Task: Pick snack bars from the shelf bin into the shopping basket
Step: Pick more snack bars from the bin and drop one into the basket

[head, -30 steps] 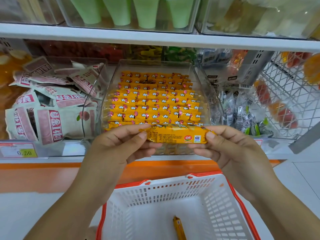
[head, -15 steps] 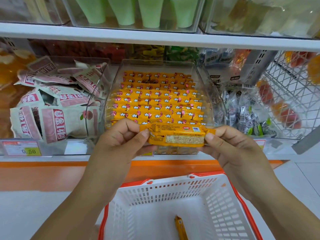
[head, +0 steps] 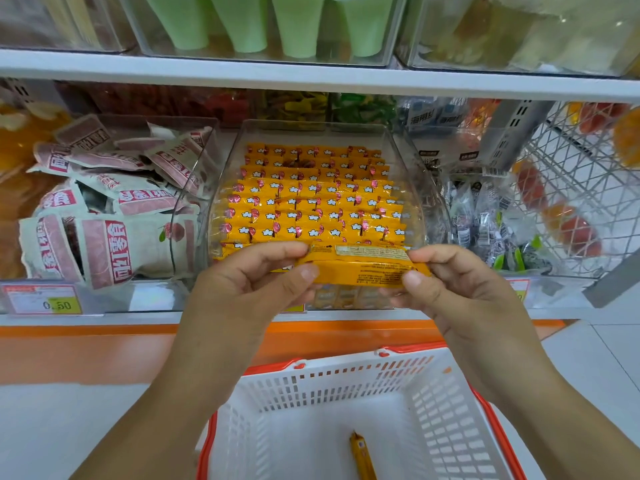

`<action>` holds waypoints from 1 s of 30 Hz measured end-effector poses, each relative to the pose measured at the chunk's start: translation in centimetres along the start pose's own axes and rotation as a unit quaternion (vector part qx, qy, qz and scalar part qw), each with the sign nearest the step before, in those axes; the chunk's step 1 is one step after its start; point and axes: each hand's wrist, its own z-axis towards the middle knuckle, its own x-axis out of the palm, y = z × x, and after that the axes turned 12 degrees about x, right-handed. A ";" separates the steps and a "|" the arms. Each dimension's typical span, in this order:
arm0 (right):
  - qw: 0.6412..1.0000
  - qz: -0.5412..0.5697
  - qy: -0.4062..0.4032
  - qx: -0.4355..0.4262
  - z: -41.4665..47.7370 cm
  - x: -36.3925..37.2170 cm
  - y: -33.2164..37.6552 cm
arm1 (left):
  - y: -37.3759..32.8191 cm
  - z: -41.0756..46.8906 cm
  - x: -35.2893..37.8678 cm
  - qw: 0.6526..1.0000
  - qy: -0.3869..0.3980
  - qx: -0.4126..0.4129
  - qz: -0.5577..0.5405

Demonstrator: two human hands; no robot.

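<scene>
The snack bar [head: 360, 271] is turned further to its back, pinched at both ends by the left hand [head: 249, 289] and right hand [head: 460, 292], and should be lowered gently into the shopping basket [head: 329, 382].

One wide-angle camera, worn on the head, faces forward and down at close range to the shelving [head: 104, 318]. The clear shelf bin [head: 412, 188] occupies the frame centre, the upper shelf edge [head: 311, 76] bows across the top, and the shopping basket [head: 346, 375] lies at bottom centre, almost directly beneath the lens.
</scene>
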 end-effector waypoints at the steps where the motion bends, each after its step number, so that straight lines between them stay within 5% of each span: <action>1: 1.000 0.003 0.003 0.004 0.0 -0.1 0.0 | 0.0 0.0 -0.1 1.000 0.006 -0.003 0.005; 10: 0.998 0.054 0.007 0.019 0.2 -0.1 0.4 | 0.5 0.3 -0.5 0.999 -0.001 -0.044 -0.032; 16: 0.998 -0.020 0.049 0.029 0.2 -0.4 -0.3 | 0.7 0.5 -0.3 0.997 -0.025 -0.061 0.041; 21: 0.998 -0.065 -0.019 0.017 0.4 0.0 -0.6 | 0.9 0.9 0.1 0.988 0.009 -0.057 0.142; 25: 0.999 -0.025 -0.038 0.007 1.5 0.6 0.3 | 1.2 2.8 0.0 0.958 0.044 0.032 0.280; 30: 0.987 -0.125 -0.087 -0.048 6.9 2.6 3.5 | 2.6 5.9 -0.6 0.888 0.015 0.164 0.430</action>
